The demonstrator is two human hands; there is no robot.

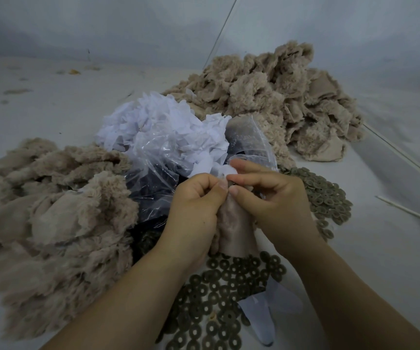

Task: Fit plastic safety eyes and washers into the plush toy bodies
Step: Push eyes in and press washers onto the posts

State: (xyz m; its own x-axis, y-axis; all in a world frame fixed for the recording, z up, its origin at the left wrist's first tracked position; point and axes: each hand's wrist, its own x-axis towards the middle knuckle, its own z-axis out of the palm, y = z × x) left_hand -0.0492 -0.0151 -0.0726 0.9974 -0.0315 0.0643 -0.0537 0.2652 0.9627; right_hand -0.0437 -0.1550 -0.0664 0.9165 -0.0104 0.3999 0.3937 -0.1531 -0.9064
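Both hands work one plush body (236,228) held inside-out above the washers (219,294): left hand (196,205) grips the fabric, thumb & fingers pinching at top; right hand (269,195) pinches a small part there, can't tell if eye or washer. Judging by piles, lots left: big plush heap (279,97) behind, another (47,210) at left. Tabletop (393,248) open on the right; plastic bag (168,152) crowds the front.
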